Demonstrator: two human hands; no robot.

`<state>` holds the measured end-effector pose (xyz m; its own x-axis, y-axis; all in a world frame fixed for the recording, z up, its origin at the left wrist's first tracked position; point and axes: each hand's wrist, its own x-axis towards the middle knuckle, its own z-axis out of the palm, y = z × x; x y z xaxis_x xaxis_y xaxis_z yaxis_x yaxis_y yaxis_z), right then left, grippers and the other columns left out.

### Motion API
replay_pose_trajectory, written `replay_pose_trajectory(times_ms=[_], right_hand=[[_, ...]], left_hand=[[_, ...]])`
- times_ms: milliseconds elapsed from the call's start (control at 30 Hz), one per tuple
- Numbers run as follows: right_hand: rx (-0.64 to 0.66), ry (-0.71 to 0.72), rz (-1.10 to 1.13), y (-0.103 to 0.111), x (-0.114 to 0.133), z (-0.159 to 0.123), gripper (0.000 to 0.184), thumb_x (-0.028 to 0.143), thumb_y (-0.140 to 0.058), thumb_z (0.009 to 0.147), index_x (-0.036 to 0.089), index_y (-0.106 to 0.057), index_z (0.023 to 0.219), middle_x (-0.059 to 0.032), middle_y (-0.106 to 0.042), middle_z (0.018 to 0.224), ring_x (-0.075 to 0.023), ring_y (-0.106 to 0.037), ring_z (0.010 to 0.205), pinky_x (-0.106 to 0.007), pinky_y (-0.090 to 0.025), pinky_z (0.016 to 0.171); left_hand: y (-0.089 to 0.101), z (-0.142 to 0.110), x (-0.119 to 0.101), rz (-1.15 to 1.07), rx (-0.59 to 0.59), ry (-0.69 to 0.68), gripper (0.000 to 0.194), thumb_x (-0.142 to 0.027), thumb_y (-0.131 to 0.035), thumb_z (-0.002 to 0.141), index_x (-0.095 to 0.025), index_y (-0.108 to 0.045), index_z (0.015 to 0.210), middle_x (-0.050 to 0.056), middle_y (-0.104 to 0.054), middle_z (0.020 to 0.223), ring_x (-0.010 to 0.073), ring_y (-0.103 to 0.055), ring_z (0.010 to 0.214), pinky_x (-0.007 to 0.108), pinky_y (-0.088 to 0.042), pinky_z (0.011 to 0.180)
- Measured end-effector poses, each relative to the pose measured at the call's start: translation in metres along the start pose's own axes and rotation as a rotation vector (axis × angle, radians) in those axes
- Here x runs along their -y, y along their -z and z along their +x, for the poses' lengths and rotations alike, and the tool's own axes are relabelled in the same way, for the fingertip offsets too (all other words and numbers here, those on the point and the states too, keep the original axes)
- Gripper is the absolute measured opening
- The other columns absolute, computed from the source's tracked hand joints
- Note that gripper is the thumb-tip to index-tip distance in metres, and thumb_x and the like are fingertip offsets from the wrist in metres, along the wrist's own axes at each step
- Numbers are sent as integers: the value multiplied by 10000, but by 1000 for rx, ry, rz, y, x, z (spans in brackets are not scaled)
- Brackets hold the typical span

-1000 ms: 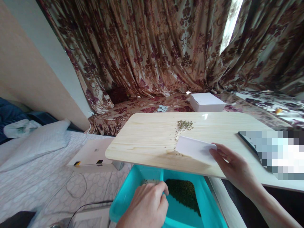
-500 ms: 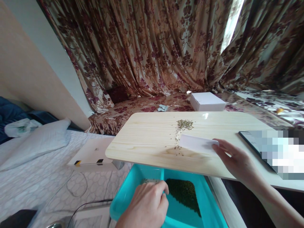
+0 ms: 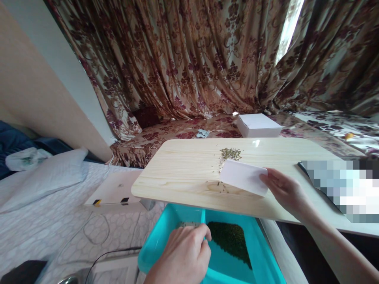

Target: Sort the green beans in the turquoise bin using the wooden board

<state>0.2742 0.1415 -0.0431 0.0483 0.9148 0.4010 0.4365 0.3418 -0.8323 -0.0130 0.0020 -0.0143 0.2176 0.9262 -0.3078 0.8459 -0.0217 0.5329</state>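
My right hand (image 3: 282, 190) pinches one end of a white rectangular card (image 3: 243, 177), tilted low over the pale wooden tabletop (image 3: 171, 167). Beyond the card's far edge lies a small heap of green mung-bean-like grains (image 3: 231, 154), with whitish grains trailing toward me, partly hidden by the card. A few loose grains dot the wood beside it. Below the table edge, my left hand (image 3: 186, 252) is closed over the middle divider of a turquoise divided tray (image 3: 154, 244). Dark green grains (image 3: 229, 240) fill part of its right compartment; some pale grains (image 3: 189, 225) show in the left one.
A tablet-like device (image 3: 319, 185), partly blurred out, lies on the table's right. Behind the table stands a white box (image 3: 259, 125) on a patterned cover. To the left are a bed with a pillow (image 3: 47, 173), a flat white box (image 3: 114, 191) and cables.
My right hand has turned the white card so more of its face shows, shifting it slightly left. My left hand stays at the tray, and the grain heap looks the same.
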Motion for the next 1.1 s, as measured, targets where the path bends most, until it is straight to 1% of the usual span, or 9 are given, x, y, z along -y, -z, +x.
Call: replay_pose_trajectory(times_ms=[167, 367, 467, 567, 633, 700, 800, 933, 1100], right_hand=[[22, -24, -6, 6, 4, -8, 354, 608, -705, 750, 264, -663, 676, -22, -712, 635, -195, -670, 592, -265, -549, 503], [-22, -75, 18, 16, 10, -14, 291, 565, -747, 686, 276, -711, 704, -20, -772, 688, -217, -703, 618, -292, -577, 537], [-27, -71, 5, 19, 11, -15, 296, 578, -745, 688, 284, -711, 670, -13, -762, 651, -215, -687, 574, -294, -564, 498], [-3, -55, -11, 21, 13, -19, 320, 607, -734, 700, 293, -712, 649, -8, -743, 611, -217, -676, 547, -294, -552, 462], [3, -59, -18, 23, 13, -20, 314, 606, -737, 700, 294, -725, 668, -12, -754, 627, -224, -693, 565, -297, -566, 477], [-10, -79, -20, 24, 11, -21, 295, 584, -747, 697, 290, -743, 712, -19, -784, 687, -234, -720, 605, -304, -588, 515], [-34, -111, -13, 24, 5, -18, 286, 555, -756, 690, 278, -759, 762, -27, -808, 762, -237, -729, 635, -312, -595, 544], [-32, -151, 5, 19, -1, -15, 299, 564, -731, 682, 269, -748, 733, -29, -778, 712, -231, -695, 614, -320, -570, 520], [-10, -161, 50, 19, 8, -18, 243, 507, -765, 646, 266, -763, 678, -32, -765, 658, -226, -673, 590, -304, -547, 495]], left_hand=[[-1, 0, 1, -7, 1, -3, 318, -203, -411, 955, -278, -678, 1110, 20, -731, 1161, 246, -626, 1140, 340, -426, 993], [2, -3, -4, 11, -12, 1, 336, -185, -407, 955, -270, -688, 1121, 20, -733, 1159, 243, -629, 1135, 332, -431, 990], [3, -3, -6, 22, -11, 12, 335, -176, -415, 950, -269, -693, 1113, 20, -740, 1147, 246, -636, 1126, 328, -434, 987], [4, -2, -6, 27, -5, 14, 333, -182, -417, 963, -269, -694, 1126, 22, -740, 1148, 247, -635, 1126, 324, -438, 982], [3, -2, -5, 31, 0, 9, 332, -184, -418, 968, -271, -693, 1132, 22, -738, 1147, 246, -636, 1122, 322, -439, 978], [3, -2, -5, 37, 4, 8, 329, -186, -418, 973, -274, -693, 1131, 22, -739, 1141, 246, -639, 1114, 324, -437, 981], [2, -2, -4, 40, 2, 5, 329, -192, -412, 974, -274, -691, 1127, 25, -736, 1151, 249, -638, 1114, 334, -433, 992], [2, -4, -3, 19, 2, -1, 337, -184, -406, 959, -269, -689, 1121, 27, -734, 1157, 252, -632, 1123, 341, -439, 990], [3, -4, -4, 11, 10, 12, 340, -203, -402, 959, -268, -689, 1130, 29, -733, 1169, 257, -634, 1121, 346, -442, 993]])
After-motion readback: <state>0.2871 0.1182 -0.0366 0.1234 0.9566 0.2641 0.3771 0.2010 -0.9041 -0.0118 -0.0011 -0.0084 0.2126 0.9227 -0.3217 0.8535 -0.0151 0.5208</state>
